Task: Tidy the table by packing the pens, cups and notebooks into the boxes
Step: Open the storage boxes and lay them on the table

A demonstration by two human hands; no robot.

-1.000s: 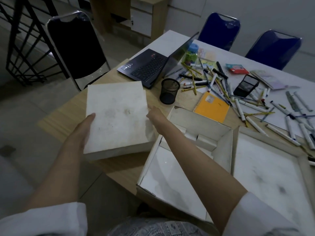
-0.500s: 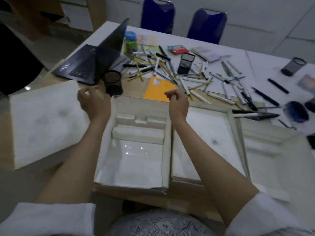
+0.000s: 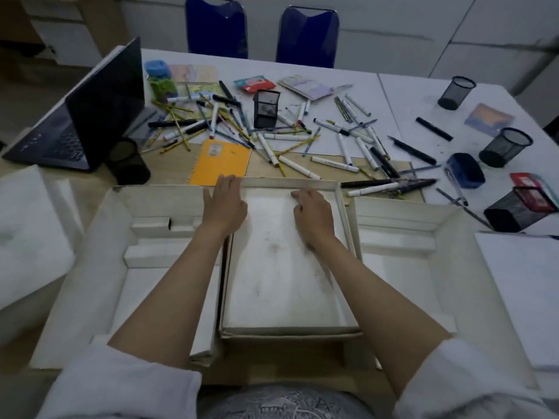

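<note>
- Left hand (image 3: 223,204): centre of the frame, fingers extended and resting flat over the far left corner of the middle box (image 3: 284,285); nothing is enclosed in the grip.
- Right hand (image 3: 313,214): just right of the left hand, inside the middle box near its far wall, fingers curled down with the tips against the box floor; whether anything is under them cannot be told.
- Left box (image 3: 99,267): lower left of centre, open, with white insert blocks at its far end; touching the middle box.
- Right box (image 3: 453,285): lower right, open, beside the middle box.
- Pens (image 3: 272,137): scattered across the table (image 3: 402,95) in the upper centre, beyond the boxes.
- Orange notebook (image 3: 222,160): flat, just beyond the far rim of the boxes, near the left hand.
- Mesh cups: one at centre left beside the laptop (image 3: 90,116), one (image 3: 266,107) among the pens, others at the right edge.
- Lid (image 3: 27,234): white, at the left edge of the frame.
</note>
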